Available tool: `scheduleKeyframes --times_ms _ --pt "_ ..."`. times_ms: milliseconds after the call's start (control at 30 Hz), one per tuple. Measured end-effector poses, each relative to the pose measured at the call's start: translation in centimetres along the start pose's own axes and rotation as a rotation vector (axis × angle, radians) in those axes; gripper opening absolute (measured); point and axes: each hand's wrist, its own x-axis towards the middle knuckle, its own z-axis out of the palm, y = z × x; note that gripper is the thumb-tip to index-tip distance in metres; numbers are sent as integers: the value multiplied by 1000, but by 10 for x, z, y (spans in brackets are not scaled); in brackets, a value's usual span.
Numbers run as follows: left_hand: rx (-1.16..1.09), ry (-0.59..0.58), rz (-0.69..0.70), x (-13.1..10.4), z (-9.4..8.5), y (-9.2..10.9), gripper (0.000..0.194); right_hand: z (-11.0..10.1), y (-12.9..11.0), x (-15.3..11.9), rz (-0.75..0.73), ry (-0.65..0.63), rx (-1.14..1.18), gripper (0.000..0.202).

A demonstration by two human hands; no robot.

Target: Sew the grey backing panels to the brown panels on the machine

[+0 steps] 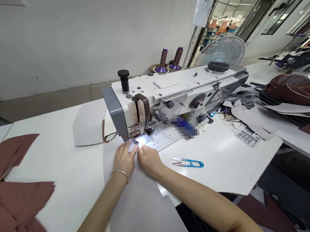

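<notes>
A light grey sheet of material (pixel 139 208) runs from the front edge of the table up to the lit needle area of a white sewing machine (pixel 144 106). My left hand (pixel 124 160), with a bangle at the wrist, lies flat on the sheet just left of the presser foot (pixel 135 142), fingers stretched forward. Close beside it, my right hand (pixel 150 160) is closed, its curled fingers pinching the sheet's right edge in front of the foot. The fingertips of both hands nearly meet there. Blue-handled thread snips (pixel 188 162) lie to the right of my right hand.
Stacks of brown cut pieces (pixel 23 197) sit on the left. Behind the machine head lies a pale panel with brown trim (pixel 88 125). Two thread cones (pixel 163 61) and a fan (pixel 220 52) stand at the back. Scraps and brown pieces (pixel 292 90) crowd the right side.
</notes>
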Motion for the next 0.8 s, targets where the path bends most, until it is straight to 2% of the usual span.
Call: scheduleKeyframes --times_ms 500,800 --pt "4 -1 -7 1 2 -3 43 4 0 -1 -41 67 19 19" --pt "114 -20 -13 1 -6 8 36 2 1 3 -28 63 47 22"
